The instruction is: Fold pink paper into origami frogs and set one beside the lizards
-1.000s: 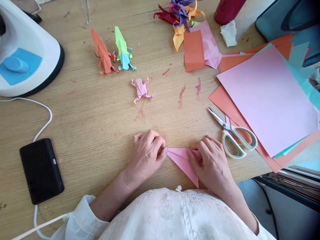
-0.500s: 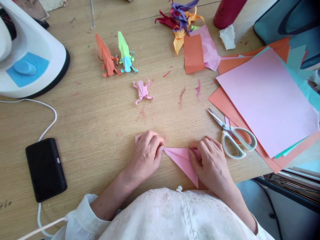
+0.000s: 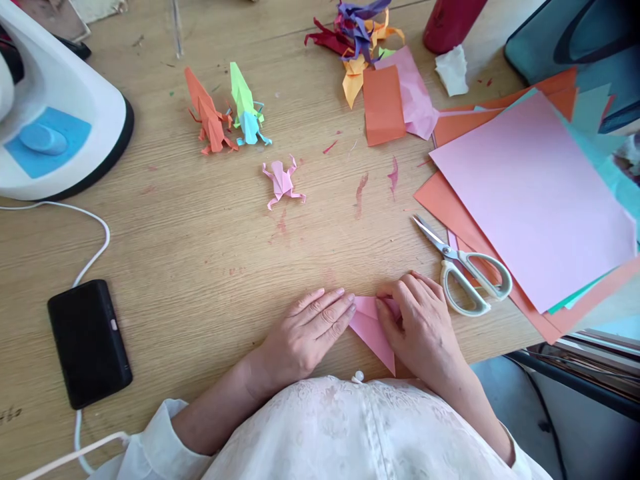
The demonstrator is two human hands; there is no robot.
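A person in a white patterned top folds a sheet of pink paper (image 3: 371, 328) at the lower center of the frame, close to the near edge of a wooden table (image 3: 200, 247). The left hand (image 3: 309, 337) lies flat, its fingers stretched out side by side over the paper's left end, closed around nothing; its thumb is hidden. The right hand (image 3: 423, 323) pinches the paper's right side between thumb and curled fingers, while one pointed corner hangs toward the bottom of the frame. A small pink paper frog (image 3: 281, 181) sits near the middle, below an orange paper figure (image 3: 211, 119) and a green-and-blue one (image 3: 245, 103) at upper left. Scissors (image 3: 451, 253), blades slightly parted, lie just beside the right hand, their handles overlapping orange sheets under a stack of colored paper (image 3: 535, 200) at right. Purple, red and orange folded pieces (image 3: 357, 33) crowd the top of the frame, near a dark red container (image 3: 453, 27). A black device (image 3: 90, 343) rests at lower left.
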